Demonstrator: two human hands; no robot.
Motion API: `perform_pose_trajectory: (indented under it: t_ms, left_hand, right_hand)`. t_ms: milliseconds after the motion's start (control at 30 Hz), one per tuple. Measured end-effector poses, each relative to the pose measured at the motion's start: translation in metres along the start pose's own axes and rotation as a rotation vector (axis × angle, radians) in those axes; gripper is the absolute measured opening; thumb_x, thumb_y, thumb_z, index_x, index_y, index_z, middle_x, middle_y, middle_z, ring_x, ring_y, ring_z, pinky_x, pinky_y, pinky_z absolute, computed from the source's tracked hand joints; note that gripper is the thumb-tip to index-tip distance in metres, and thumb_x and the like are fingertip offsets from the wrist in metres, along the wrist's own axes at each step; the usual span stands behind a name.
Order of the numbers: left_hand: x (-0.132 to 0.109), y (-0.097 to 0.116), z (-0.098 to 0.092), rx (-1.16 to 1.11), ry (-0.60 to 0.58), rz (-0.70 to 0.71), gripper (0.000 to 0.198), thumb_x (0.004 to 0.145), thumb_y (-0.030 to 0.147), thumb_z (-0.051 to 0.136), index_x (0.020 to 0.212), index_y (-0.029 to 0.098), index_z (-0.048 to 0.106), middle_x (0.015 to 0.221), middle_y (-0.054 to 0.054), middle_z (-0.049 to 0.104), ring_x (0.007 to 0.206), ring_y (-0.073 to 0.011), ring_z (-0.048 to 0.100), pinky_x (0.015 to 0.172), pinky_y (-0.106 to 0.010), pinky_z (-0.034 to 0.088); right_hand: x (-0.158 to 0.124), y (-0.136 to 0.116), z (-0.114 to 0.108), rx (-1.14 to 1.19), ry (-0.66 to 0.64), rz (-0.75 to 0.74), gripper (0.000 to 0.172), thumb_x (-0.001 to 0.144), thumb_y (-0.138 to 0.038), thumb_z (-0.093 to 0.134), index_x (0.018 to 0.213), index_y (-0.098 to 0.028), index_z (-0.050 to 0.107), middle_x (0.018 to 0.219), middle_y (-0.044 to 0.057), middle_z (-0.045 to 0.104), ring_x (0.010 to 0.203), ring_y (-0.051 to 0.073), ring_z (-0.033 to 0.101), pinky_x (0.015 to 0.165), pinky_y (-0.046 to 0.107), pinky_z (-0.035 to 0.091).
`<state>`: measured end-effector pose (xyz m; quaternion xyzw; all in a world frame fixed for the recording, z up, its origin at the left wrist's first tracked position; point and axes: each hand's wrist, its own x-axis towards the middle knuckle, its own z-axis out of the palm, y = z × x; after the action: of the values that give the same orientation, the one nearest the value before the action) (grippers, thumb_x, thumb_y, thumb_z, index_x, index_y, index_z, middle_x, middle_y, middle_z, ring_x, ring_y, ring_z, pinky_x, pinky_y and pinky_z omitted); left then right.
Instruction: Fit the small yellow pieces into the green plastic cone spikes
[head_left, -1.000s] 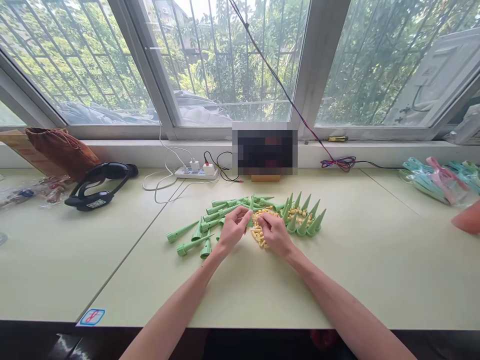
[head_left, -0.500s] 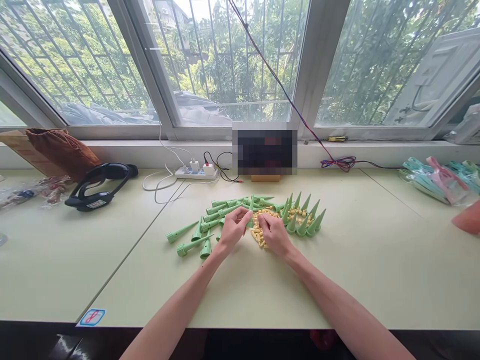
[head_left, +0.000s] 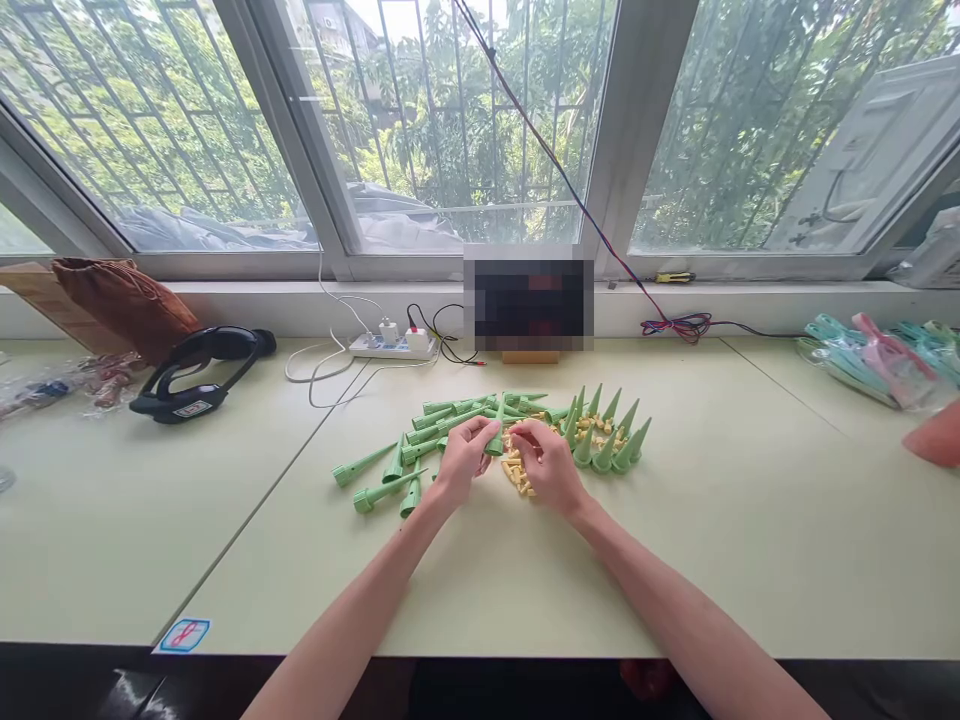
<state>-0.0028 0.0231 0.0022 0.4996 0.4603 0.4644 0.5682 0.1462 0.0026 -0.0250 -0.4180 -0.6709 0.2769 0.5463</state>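
Tabletop (head_left: 495,590): left hand (head_left: 463,460) holds green spike (head_left: 495,444)

Green spike (head_left: 495,442) pinched in my left hand (head_left: 463,462), nearly upright, slim point up, wide end down. Small yellow pegs (head_left: 517,478) heaped on desk (head_left: 480,580), partly hidden by my right hand (head_left: 553,465); can't tell whether I grip one there. Loose green spikes (head_left: 380,494) lie to my left, some overlapping, collared ends mostly leftward. Upright green spikes (head_left: 604,457) stand bunched to right, points up, more yellow pegs among them.
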Motion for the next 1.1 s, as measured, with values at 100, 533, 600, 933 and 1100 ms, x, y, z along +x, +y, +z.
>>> perform_pose_trajectory:
  t_ms: [100, 533, 600, 933, 1100]
  left_hand:
    - [-0.001, 0.000, 0.001, 0.016, -0.007, 0.020, 0.036, 0.075, 0.049, 0.071, 0.073, 0.016, 0.055, 0.055, 0.007, 0.044, 0.035, -0.0021, 0.030, 0.035, -0.019, 0.018]
    - [-0.004, -0.011, 0.002, 0.203, -0.024, 0.304, 0.031, 0.085, 0.048, 0.062, 0.084, 0.019, 0.054, 0.069, 0.003, 0.053, 0.049, -0.0063, 0.043, 0.040, -0.019, 0.034]
    - [-0.005, -0.013, 0.002, 0.246, -0.029, 0.357, 0.028, 0.085, 0.046, 0.062, 0.087, 0.020, 0.054, 0.070, 0.003, 0.053, 0.050, -0.0069, 0.045, 0.044, -0.020, 0.037]
    - [-0.002, -0.021, -0.004, 0.678, 0.034, 0.686, 0.022, 0.090, 0.038, 0.055, 0.099, 0.020, 0.065, 0.079, -0.003, 0.064, 0.054, -0.0103, 0.043, 0.059, -0.025, 0.041]
    - [0.000, -0.023, -0.006, 0.685, 0.047, 0.709, 0.023, 0.090, 0.038, 0.056, 0.099, 0.020, 0.067, 0.085, -0.005, 0.067, 0.056, -0.0111, 0.047, 0.061, -0.026, 0.045]
  right_hand:
    - [0.000, 0.001, 0.000, -0.005, 0.009, 0.020, 0.019, 0.095, -0.032, 0.048, 0.089, -0.018, 0.059, 0.077, 0.004, 0.062, 0.064, 0.015, 0.055, 0.059, 0.028, 0.046]
    - [0.000, 0.006, -0.001, 0.013, -0.021, 0.085, 0.026, 0.096, -0.039, 0.045, 0.082, -0.020, 0.055, 0.055, -0.003, 0.047, 0.048, 0.013, 0.041, 0.049, 0.026, 0.037]
    - [0.000, 0.007, -0.002, 0.023, -0.016, 0.088, 0.027, 0.097, -0.040, 0.045, 0.080, -0.020, 0.054, 0.056, -0.004, 0.046, 0.048, 0.012, 0.041, 0.049, 0.026, 0.036]
    - [0.002, 0.007, -0.003, 0.056, 0.009, 0.111, 0.034, 0.096, -0.045, 0.045, 0.074, -0.020, 0.054, 0.054, -0.003, 0.044, 0.046, 0.012, 0.039, 0.047, 0.026, 0.034]
    - [0.001, 0.006, -0.002, 0.056, 0.020, 0.102, 0.032, 0.096, -0.043, 0.046, 0.075, -0.020, 0.056, 0.055, -0.003, 0.045, 0.047, 0.013, 0.040, 0.047, 0.026, 0.034]
